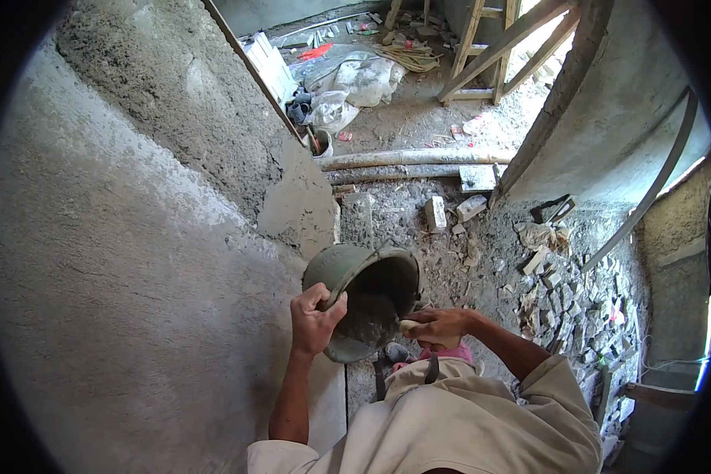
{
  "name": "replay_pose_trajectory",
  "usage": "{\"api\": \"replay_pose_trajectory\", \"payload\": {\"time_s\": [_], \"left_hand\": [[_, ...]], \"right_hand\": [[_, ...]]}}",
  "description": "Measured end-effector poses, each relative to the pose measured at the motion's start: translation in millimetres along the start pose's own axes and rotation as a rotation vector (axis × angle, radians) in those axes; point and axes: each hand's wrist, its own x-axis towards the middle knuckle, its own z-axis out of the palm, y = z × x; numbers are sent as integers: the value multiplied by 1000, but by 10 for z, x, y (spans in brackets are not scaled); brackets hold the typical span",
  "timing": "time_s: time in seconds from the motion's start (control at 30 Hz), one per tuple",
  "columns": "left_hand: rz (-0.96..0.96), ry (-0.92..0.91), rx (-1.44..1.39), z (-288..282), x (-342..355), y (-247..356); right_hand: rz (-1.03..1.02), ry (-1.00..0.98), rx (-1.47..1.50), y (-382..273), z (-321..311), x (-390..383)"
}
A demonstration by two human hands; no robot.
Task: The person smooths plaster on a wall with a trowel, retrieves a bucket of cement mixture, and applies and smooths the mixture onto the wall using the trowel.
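Note:
A dark grey-green bucket (341, 261) is tipped on its side in front of me, its mouth turned toward my body. Wet grey mortar (365, 320) lies along its lower inner wall. My left hand (316, 320) is closed round the bucket's rim on the left side. At the opposite side of the mouth, my right hand (438, 325) grips a pale, rounded handle (408, 326). Whatever tool head belongs to that handle cannot be made out against the mortar and bucket.
A plastered wall (134, 292) rises close on my left, with a rougher patch above. Poles (419, 158) cross the floor ahead. Bricks (435, 214) lie beyond the bucket, and rubble (569, 308) covers the right. A wooden ladder (482, 47) and plastic sheeting (363, 79) are farther back.

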Motion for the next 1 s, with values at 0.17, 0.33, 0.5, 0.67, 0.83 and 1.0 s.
{"api": "replay_pose_trajectory", "payload": {"time_s": [0.17, 0.33, 0.5, 0.67, 0.83, 1.0], "left_hand": [[-93, 80, -124, 61, 15, -482], [-234, 324, -303, 67, 139, -900], [-457, 598, -430, 180, 221, -1660], [-656, 699, -420, 117, 113, -2449], [-773, 714, -197, 380, 405, -1935], [-867, 784, -301, 418, 466, -2105]], "right_hand": [[-27, -101, 265, 87, 88, 166], [-93, -303, 945, 505, 102, 463], [-288, -314, 1232, 472, -91, 670], [-433, 325, 1044, 66, -779, 883], [-441, 820, 882, -305, -1722, 1668], [-364, 1440, 374, -538, -2346, 3374]]}}
